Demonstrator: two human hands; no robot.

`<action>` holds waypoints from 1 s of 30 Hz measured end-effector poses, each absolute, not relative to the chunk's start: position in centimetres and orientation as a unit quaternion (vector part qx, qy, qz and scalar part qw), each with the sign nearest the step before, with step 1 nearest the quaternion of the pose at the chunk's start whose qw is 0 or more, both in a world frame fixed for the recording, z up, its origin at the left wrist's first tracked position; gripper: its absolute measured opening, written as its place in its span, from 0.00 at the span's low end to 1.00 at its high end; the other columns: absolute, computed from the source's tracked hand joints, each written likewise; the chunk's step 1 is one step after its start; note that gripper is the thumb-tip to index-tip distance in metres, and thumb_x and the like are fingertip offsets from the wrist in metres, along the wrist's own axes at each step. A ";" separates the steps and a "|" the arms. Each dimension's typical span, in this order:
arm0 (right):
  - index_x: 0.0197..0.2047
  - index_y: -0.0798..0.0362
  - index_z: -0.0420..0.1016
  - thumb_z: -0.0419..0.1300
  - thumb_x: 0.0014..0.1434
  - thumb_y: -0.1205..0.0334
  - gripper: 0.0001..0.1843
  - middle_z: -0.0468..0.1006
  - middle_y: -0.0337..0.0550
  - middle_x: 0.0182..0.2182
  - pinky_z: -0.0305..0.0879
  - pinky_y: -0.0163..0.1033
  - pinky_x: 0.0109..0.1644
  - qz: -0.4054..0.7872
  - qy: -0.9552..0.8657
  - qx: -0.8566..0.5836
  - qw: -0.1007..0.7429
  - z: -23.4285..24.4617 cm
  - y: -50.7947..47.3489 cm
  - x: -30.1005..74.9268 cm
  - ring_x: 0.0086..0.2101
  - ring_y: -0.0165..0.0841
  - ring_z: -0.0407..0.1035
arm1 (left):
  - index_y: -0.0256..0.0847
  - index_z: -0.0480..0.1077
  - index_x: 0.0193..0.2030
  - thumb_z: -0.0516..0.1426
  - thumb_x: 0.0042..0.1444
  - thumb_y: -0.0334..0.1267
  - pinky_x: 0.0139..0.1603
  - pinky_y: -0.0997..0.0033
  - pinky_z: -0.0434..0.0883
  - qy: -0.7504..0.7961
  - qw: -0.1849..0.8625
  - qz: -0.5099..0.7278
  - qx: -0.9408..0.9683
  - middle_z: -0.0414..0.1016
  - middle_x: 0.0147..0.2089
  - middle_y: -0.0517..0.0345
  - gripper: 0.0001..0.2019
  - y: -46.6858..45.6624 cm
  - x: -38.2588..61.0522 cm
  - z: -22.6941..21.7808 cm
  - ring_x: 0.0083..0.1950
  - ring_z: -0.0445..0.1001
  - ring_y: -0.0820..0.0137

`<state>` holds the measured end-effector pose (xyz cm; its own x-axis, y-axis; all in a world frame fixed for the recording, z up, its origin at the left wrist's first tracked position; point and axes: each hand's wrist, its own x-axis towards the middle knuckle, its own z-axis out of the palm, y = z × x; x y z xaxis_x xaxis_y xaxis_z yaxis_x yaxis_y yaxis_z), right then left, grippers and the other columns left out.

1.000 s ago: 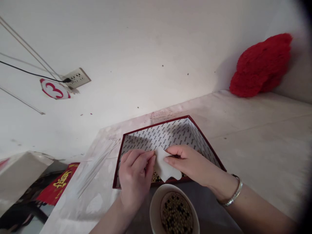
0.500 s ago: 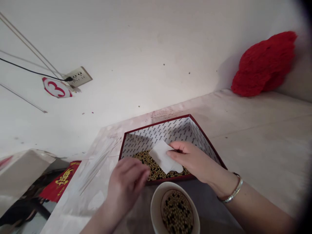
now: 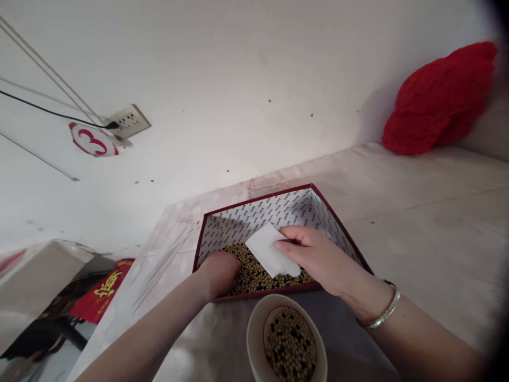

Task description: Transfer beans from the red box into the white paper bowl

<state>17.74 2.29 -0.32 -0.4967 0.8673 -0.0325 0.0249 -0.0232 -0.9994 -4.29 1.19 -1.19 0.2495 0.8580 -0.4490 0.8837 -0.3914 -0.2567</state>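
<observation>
In my right hand is a folded piece of white paper, pinched between thumb and fingers above the box. My left hand is down in the near left corner of the box, against the small tan and black beads; its fingers point away and are hidden. The shallow box has dark red edges and a white lining printed with dark lettering. Close to its near side stands a white bowl with more tan and black beads inside.
Thin pale sticks or strips lie left of the box on the pale-covered table. A fluffy red object rests against the wall at the right. At the left are a wall socket with a plugged-in cord and a red printed bag.
My left hand has moved forward and down from above the near edge into the beads. The right hand still holds the paper in nearly the same place.
</observation>
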 end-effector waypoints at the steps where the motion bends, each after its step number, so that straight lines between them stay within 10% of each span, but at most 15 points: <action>1: 0.29 0.54 0.69 0.53 0.57 0.60 0.09 0.62 0.35 0.22 0.51 0.33 0.26 0.612 -0.612 -0.365 0.343 -0.3 2.3 17.7 0.23 0.27 0.54 | 0.38 0.77 0.29 0.55 0.43 0.33 0.33 0.62 0.71 0.552 0.023 -0.271 0.789 0.78 0.30 0.45 0.09 1.2 -4.2 -1.2 0.33 0.76 0.57; 10: 0.30 0.54 0.68 0.53 0.57 0.60 0.08 0.65 0.36 0.23 0.53 0.32 0.27 0.617 -0.615 -0.349 0.345 -0.4 2.5 17.7 0.23 0.26 0.56 | 0.40 0.73 0.29 0.53 0.52 0.34 0.38 0.62 0.69 0.602 -0.034 -0.145 0.785 0.75 0.32 0.52 0.07 0.3 -3.6 1.2 0.37 0.74 0.61; 17: 0.29 0.54 0.68 0.53 0.56 0.59 0.09 0.66 0.37 0.22 0.54 0.32 0.25 0.612 -0.623 -0.354 0.335 -0.2 2.1 17.8 0.22 0.27 0.58 | 0.42 0.71 0.34 0.57 0.53 0.32 0.40 0.64 0.67 0.495 -0.103 0.292 0.812 0.70 0.35 0.57 0.03 -3.3 0.0 3.5 0.37 0.68 0.69; 30: 0.29 0.53 0.66 0.50 0.57 0.61 0.08 0.61 0.34 0.20 0.50 0.31 0.22 0.648 -0.624 -0.307 0.311 -0.5 2.1 18.0 0.21 0.26 0.55 | 0.41 0.70 0.32 0.57 0.52 0.30 0.41 0.61 0.66 0.510 -0.173 0.288 0.792 0.71 0.33 0.56 0.02 -2.7 1.6 2.1 0.36 0.67 0.67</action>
